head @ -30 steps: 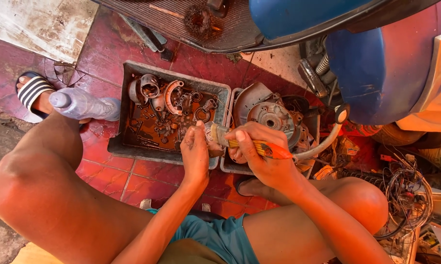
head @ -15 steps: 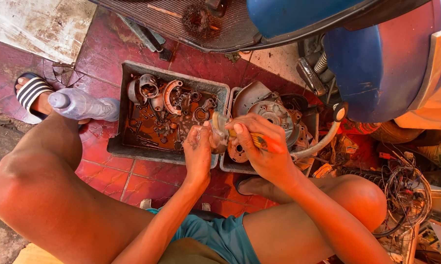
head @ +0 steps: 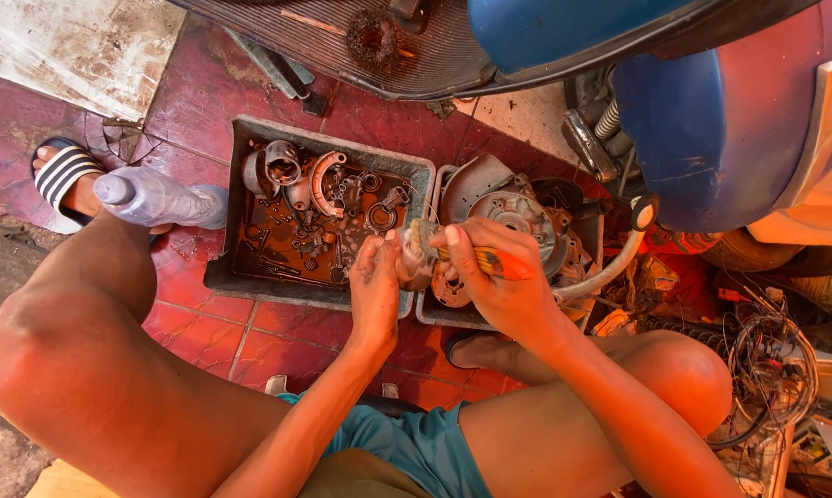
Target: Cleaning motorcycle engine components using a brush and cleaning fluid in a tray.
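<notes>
My left hand [head: 376,288] grips a small greasy metal part [head: 414,266] over the gap between two trays. My right hand [head: 499,277] holds a paintbrush [head: 476,259] with a yellow and red handle, its bristles against the part. Left of the hands, a grey tray [head: 241,267] holds oily brown liquid with several metal engine parts, among them a curved brake shoe [head: 321,181]. Behind my right hand, a second tray [head: 439,314] holds a round engine casing [head: 517,210].
A clear plastic bottle [head: 158,198] lies by my left foot in a striped sandal [head: 64,173]. A blue scooter body [head: 720,101] looms at the top right. A tangle of wires [head: 771,369] lies at the right. Red tiled floor [head: 277,337] is underneath.
The two hands have come closer together and lifted slightly toward the trays. The brush has shifted along the metal part. The trays and bottle have not moved.
</notes>
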